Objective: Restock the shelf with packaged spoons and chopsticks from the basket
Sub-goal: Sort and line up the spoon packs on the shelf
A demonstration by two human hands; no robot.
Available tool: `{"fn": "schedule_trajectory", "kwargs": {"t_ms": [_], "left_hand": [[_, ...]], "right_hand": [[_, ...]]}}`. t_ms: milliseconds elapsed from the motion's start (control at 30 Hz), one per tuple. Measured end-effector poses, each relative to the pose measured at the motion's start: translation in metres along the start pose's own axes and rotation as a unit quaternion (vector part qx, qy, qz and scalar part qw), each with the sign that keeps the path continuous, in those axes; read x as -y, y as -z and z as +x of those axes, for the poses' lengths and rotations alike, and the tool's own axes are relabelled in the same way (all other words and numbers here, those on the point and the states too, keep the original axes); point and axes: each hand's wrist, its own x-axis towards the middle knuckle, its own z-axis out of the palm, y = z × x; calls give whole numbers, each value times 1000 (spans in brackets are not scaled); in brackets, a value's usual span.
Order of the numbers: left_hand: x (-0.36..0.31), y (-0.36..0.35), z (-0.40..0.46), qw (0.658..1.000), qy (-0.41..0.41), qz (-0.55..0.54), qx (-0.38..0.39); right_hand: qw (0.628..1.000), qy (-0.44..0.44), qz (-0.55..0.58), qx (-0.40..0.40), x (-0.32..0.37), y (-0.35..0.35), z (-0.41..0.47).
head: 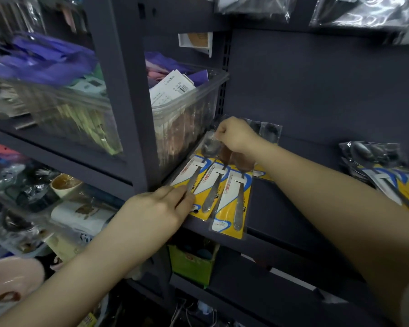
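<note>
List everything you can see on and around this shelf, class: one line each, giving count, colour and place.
spoon packs: three in front, yellow-white cards, shelf's left end
shelf: one, dark grey, centre
second spoon pile: count unclear, same cards, right
clear bin: one, purple and white goods, behind the packs
green box: one, below the shelf
left hand: fingers on the leftmost pack's lower end
right hand: grip pinching the packs' top edge
</note>
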Motion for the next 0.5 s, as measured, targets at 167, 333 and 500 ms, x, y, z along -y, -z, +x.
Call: {"fn": "schedule_trajectory", "kwargs": {"t_ms": [167, 333, 500], "left_hand": [[0, 2, -3, 1000, -5, -27, -14], [-2, -2, 5, 997, -42, -64, -8], [-2, -7, 7, 994, -34, -102, -13]], "right_hand": [[997, 24, 45, -57, -7, 16, -15], [999, -31, 3, 6, -26, 21, -30], [995, -38, 91, -12, -24, 20, -27]]}}
